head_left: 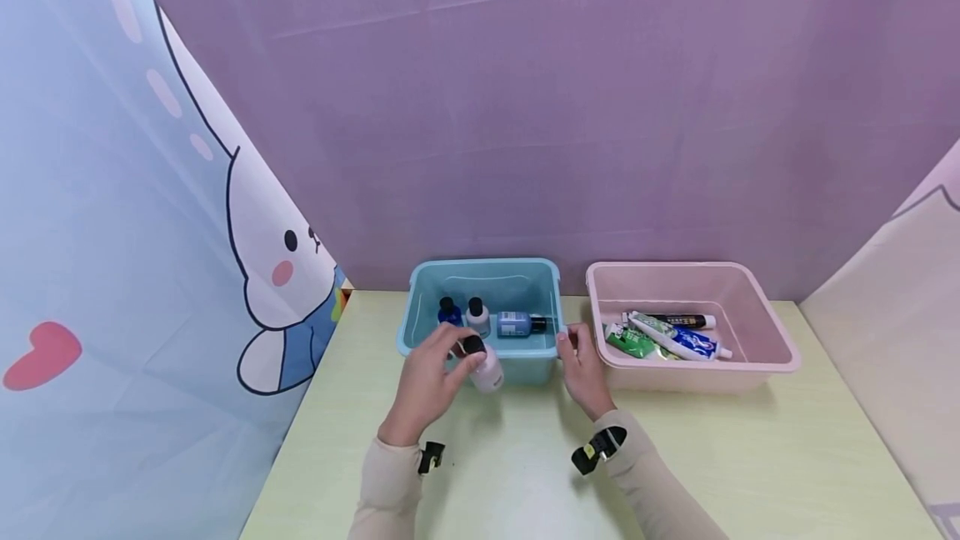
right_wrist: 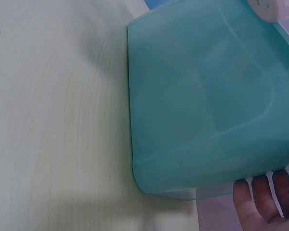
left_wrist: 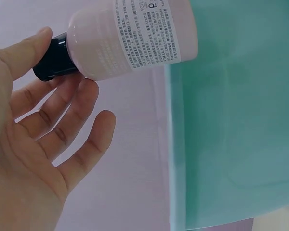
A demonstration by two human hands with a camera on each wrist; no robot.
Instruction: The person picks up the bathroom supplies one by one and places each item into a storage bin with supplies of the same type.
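My left hand [head_left: 427,382] pinches a pale pink bottle [head_left: 489,372] by its black cap, thumb on one side and fingers on the other. The bottle is tilted, in front of the near rim of a teal basket [head_left: 534,369]. In the left wrist view the bottle [left_wrist: 98,38] shows a printed white label. My right hand [head_left: 587,373] grips the basket's near right corner; its fingertips [right_wrist: 241,188] lie against the side wall in the right wrist view. Inside the basket are a dark blue bottle [head_left: 448,313], a white bottle [head_left: 477,323] and a blue bottle [head_left: 513,324] lying on its side.
To the right stands a pink basket [head_left: 697,379] holding a green tube [head_left: 630,342], a blue-and-white tube [head_left: 686,342] and a black tube [head_left: 678,321]. Both baskets sit on a pale wood table [head_left: 517,473], close to the purple backdrop [head_left: 525,123].
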